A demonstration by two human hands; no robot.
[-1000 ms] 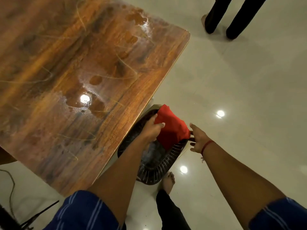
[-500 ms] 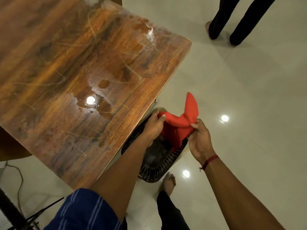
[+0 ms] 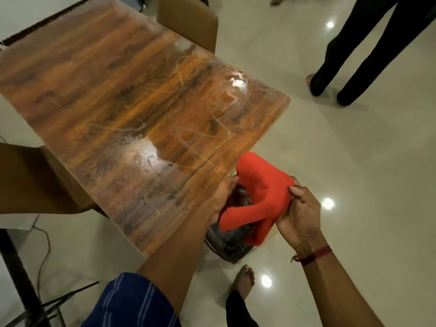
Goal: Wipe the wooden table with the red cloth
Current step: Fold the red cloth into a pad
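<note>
Both hands, left hand [image 3: 223,199] and right hand [image 3: 298,214], pinch the red cloth [image 3: 262,192] off-table. Table [image 3: 141,109], left of them, shows wet patches; wiping looks unfinished.

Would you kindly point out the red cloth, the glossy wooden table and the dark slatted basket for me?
red cloth [image 3: 265,185]: head view, middle of the bunched fabric.
glossy wooden table [image 3: 113,97]: head view, bare part of the top.
dark slatted basket [image 3: 232,250]: head view, near rim, below the cloth.

The red cloth [image 3: 262,194] is held bunched and draped just off the near right corner of the wooden table [image 3: 132,109]. Wet, glossy patches are seen on the tabletop.
</note>
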